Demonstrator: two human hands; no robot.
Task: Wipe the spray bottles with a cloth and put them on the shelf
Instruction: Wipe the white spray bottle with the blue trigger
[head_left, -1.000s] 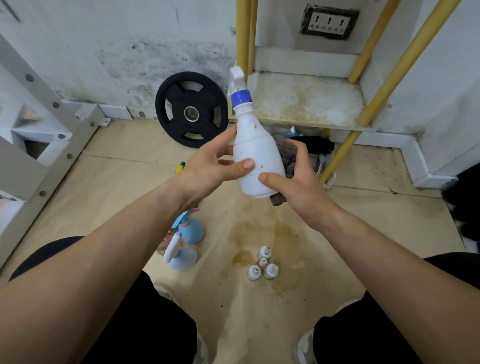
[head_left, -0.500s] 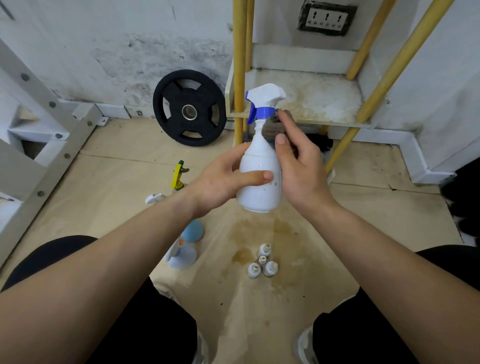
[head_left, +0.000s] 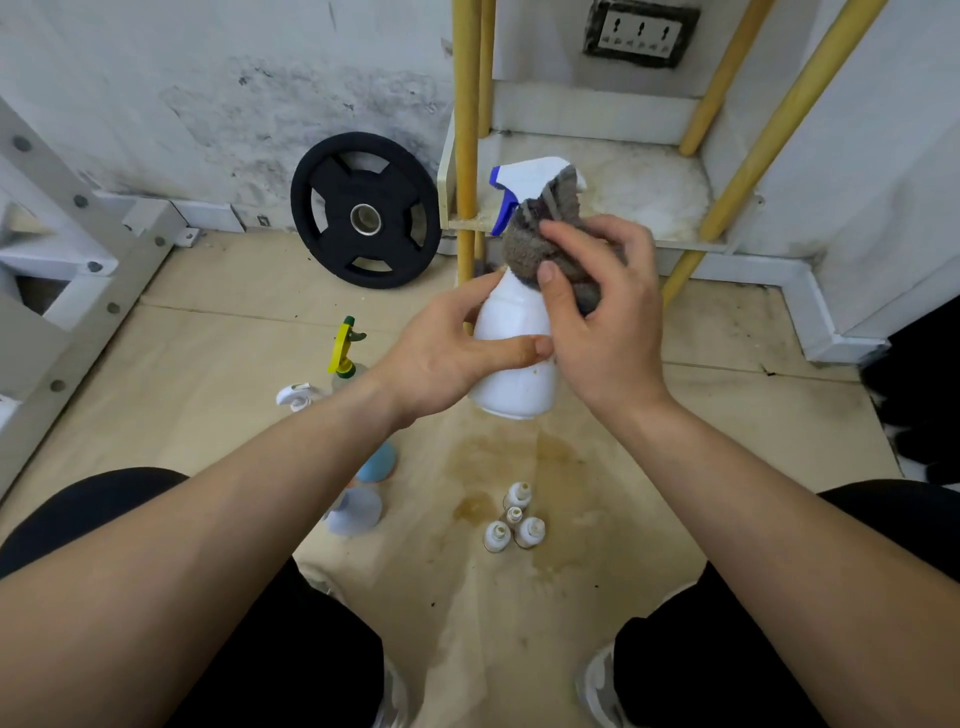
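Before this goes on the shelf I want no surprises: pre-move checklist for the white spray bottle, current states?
1. Left hand grips white plastic spray bottle with blue trigger: ok.
2. Right hand presses grey woolly cloth on the neck: ok.
3. Bottle body clean: not ok, brownish specks seem to remain low down.
4. White shelf board on yellow poles clean: not ok, stained.
5. Bottle's far side wiped: cannot tell.

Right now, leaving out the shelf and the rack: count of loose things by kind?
Spray bottles: 5 (held white bottle, yellow-topped, white-topped, blue, pale; the floor ones are partly behind the arm)
Small bottles: 4
Cloth: 1
Weight plate: 1
Total: 11
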